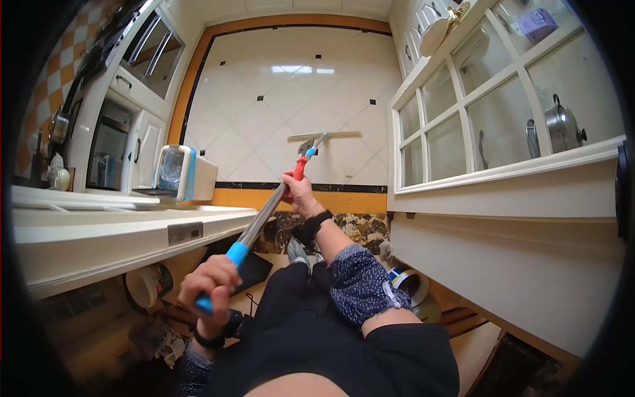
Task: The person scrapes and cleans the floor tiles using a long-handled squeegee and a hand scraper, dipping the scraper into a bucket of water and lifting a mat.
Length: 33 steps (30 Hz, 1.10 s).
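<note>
A long-handled mop (263,220) runs slantwise from my lower left out to the tiled floor. Its pole is silver with blue and red parts, and a thin, wide, pale head (344,134) rests on the tiles. My left hand (210,284) is wrapped around the blue grip at the near end. Farther up, my right hand (301,195) closes around the pole just below the red part (299,169). Dark bands circle both wrists, and a patterned sleeve (364,281) covers part of my right arm.
A lidded bin with a bag (175,173) stands left, beside white cabinets (140,142). A white door edge (132,238) juts in from the left. On the right is a glass-paned partition (456,112) with a metal pot (562,126) behind it. A dark stone threshold (357,227) crosses before my feet.
</note>
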Each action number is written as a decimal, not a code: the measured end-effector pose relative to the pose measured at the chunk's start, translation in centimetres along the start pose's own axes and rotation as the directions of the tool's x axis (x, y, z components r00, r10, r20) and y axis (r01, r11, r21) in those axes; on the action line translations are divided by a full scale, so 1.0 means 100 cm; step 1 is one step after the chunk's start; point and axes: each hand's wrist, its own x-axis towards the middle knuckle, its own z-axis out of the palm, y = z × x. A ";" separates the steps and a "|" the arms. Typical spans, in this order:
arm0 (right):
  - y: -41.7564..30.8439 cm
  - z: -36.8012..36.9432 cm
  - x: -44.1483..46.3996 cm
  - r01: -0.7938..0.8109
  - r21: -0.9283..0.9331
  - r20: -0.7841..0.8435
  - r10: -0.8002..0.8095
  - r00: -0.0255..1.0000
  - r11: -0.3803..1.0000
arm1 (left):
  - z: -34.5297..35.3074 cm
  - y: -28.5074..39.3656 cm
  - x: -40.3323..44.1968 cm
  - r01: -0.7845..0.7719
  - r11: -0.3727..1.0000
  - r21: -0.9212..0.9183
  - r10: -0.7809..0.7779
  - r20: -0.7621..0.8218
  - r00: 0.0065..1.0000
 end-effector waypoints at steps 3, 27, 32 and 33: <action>-0.044 -0.013 0.017 -0.049 -0.019 0.030 0.049 0.998 0.999 | 0.027 -0.028 0.000 0.013 0.999 0.037 -0.012 -0.017 1.000; -0.024 -0.039 -0.164 -0.251 0.039 0.360 0.220 0.906 0.967 | 0.024 0.112 0.044 0.134 0.978 -0.160 -0.135 0.005 0.991; -0.067 -0.077 -0.095 0.030 0.271 0.058 -0.047 0.997 0.962 | 0.088 0.058 0.043 0.103 0.994 0.020 -0.100 0.488 0.867; -0.081 -0.085 -0.088 0.039 0.242 0.077 -0.059 0.995 0.969 | 0.100 0.036 0.049 0.043 0.993 0.114 -0.109 0.669 0.735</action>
